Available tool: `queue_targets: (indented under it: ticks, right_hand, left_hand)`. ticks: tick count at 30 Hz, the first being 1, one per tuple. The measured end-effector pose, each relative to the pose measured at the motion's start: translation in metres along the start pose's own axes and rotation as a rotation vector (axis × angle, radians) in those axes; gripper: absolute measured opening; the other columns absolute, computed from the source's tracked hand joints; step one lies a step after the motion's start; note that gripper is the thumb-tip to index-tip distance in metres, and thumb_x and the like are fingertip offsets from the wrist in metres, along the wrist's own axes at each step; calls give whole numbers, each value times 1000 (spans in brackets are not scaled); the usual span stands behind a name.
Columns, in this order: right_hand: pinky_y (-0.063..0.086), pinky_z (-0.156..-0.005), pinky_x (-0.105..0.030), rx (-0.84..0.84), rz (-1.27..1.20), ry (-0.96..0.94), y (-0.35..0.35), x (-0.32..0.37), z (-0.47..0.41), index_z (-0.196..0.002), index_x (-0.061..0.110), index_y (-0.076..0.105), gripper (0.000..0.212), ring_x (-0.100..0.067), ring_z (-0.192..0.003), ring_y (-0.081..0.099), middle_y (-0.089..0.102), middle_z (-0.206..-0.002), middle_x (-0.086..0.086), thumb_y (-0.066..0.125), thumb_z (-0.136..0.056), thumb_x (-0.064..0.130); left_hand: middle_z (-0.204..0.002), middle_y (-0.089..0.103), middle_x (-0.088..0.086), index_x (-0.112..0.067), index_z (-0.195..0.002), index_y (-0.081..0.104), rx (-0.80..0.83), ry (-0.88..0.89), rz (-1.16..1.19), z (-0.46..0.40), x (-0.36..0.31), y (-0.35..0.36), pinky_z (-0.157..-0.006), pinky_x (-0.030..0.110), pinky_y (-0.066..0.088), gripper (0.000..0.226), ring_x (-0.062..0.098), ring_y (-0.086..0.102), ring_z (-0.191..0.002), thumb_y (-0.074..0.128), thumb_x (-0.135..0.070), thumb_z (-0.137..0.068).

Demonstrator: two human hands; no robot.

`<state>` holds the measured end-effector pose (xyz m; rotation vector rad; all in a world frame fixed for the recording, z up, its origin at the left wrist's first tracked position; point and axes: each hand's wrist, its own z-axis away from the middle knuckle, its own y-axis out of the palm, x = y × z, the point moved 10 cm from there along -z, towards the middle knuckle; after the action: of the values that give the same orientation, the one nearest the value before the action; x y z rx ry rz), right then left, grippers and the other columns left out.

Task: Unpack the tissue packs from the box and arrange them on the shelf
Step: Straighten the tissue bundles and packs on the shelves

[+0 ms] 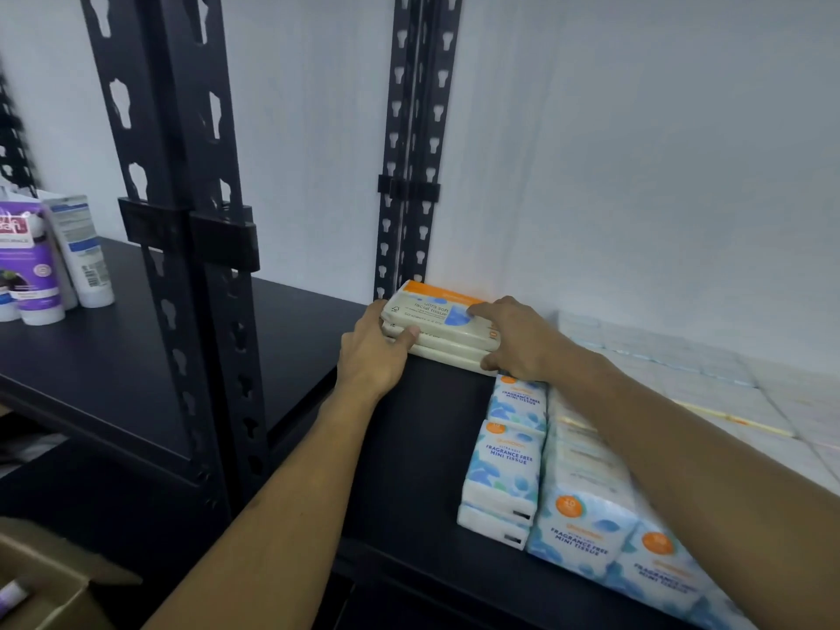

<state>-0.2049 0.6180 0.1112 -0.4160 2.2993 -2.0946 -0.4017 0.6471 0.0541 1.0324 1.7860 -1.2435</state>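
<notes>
L hand [372, 352] & R hand [513, 338] clamp packs [436, 320] betw. them, fingers curled round ends; prob. light, soft, slick wrap, so squeeze ends evenly.

We see a stack of cream facial tissue packs [438, 325], orange-banded on top, lying flat at the back of the black shelf [418, 447]. Blue-and-white mini tissue packs [504, 470] stand in rows just beside it. The cardboard box [50, 593] sits open, lower left.

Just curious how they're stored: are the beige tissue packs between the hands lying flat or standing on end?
Lying flat: the beige tissue packs are stacked on the shelf, top label facing up.
</notes>
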Motion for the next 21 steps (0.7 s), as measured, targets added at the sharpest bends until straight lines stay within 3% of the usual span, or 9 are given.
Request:
queue_targets:
  ticks: [10,21]
  right_hand:
    - [42,-99,-30,-2,24,-12,0,3,2,-154,23,37,85,-28,-121,51,45,-139,-11,82,-82,17]
    - [41,-99,-28,-15,29,-22,-1,5,3,-154,22,37,82,-27,-122,51,47,-139,-11,79,-84,14]
  left_hand:
    - [-132,64,-4,-31,-139,49,32,8,-38,-2,-2,4,-104,50,50,48,24,55,-128,58,-54,-97]
    - [-134,62,-4,-31,-143,46,43,-8,-50,-2,-5,3,-103,51,51,50,23,57,-126,57,-50,-99]
